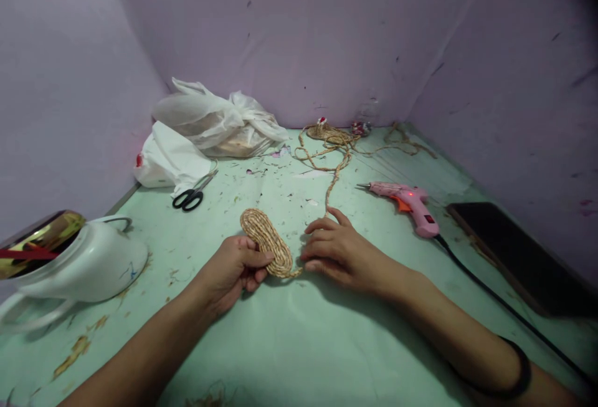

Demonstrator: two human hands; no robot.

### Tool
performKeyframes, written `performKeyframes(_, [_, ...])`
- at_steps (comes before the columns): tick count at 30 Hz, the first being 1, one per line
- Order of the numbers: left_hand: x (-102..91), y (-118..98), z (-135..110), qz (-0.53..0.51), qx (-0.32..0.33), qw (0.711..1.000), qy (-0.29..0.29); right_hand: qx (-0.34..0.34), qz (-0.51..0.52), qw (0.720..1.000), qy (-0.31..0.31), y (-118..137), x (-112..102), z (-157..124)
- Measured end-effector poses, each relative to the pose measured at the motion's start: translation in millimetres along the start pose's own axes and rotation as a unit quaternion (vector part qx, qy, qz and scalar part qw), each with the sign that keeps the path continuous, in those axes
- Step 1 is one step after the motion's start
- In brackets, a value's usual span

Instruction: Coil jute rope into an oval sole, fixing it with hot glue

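Observation:
An oval, sole-shaped coil of straw-coloured braided cord is pinched in my left hand, thumb on top and fingers beneath. From the coil's lower right end the cord leads to my right hand. My right fingers are bent loosely round that cord, and the part under the palm is hidden. Beyond my right fingertips the braided cord runs up to a loose heap of cord at the back. A pink glue gun with a lit red light lies right of my right hand.
Black-handled scissors and white plastic bags lie at the back left. A white pitcher-like container stands at the left. On the right are a dark phone and the glue gun's black cable. Purple walls enclose the green tabletop.

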State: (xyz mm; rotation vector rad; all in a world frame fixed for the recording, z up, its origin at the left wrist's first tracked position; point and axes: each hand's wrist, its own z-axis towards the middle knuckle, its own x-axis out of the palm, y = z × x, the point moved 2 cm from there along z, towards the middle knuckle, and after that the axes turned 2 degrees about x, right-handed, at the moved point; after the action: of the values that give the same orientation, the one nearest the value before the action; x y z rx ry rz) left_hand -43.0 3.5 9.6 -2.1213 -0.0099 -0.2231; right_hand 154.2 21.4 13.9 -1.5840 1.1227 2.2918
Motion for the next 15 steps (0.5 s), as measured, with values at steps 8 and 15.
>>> performKeyframes(8, [7.5,-6.1,5.5,0.243,-0.029,0.969,0.019,-0.009,-0.023,0.999,0.044,4.9,-1.2,-14.3])
performKeyframes(15, [16.7,-13.2,-1.8,0.531,0.167,0.815,-0.165,0.044,0.001,0.999,0.010,5.4,7.2,-15.2])
